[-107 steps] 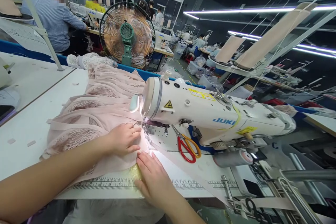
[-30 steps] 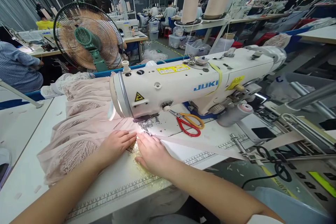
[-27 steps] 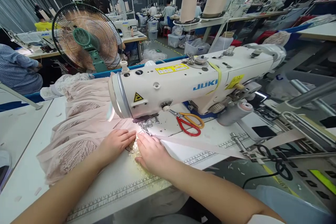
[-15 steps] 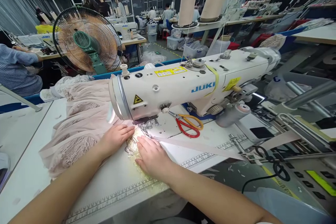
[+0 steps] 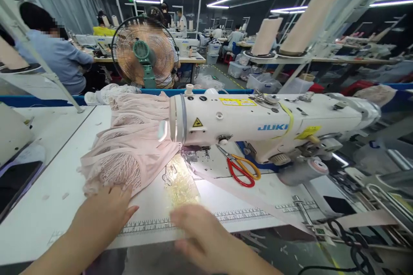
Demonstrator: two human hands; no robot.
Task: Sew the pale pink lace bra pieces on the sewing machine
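My left hand (image 5: pixel 103 212) rests at the near edge of a pale pink lace garment (image 5: pixel 129 167), thumb spread away, fingertips against the fabric. My right hand (image 5: pixel 203 236), smeared by motion, hovers near the table's front edge, just below a shiny yellowish patch (image 5: pixel 180 180) on the tabletop; what its fingers do is unclear. Behind the patch stands a white JUKI sewing machine (image 5: pixel 238 116), with the garment's far end by its needle area. A pale pink strip (image 5: pixel 238 193) runs from the needle area rightward to a metal guide (image 5: pixel 303 215).
Scissors with red and orange handles (image 5: pixel 241 172) lie beside the machine base. A grey thread cone (image 5: pixel 305 172) is to their right. A phone (image 5: pixel 19 184) lies far left. Beyond the table are a fan (image 5: pixel 143 51) and a seated person in blue (image 5: pixel 58 60).
Both hands have drawn back from the needle area, the left onto the garment's near edge, the right toward the table's front. The camera view has swung left, so the machine appears farther right.
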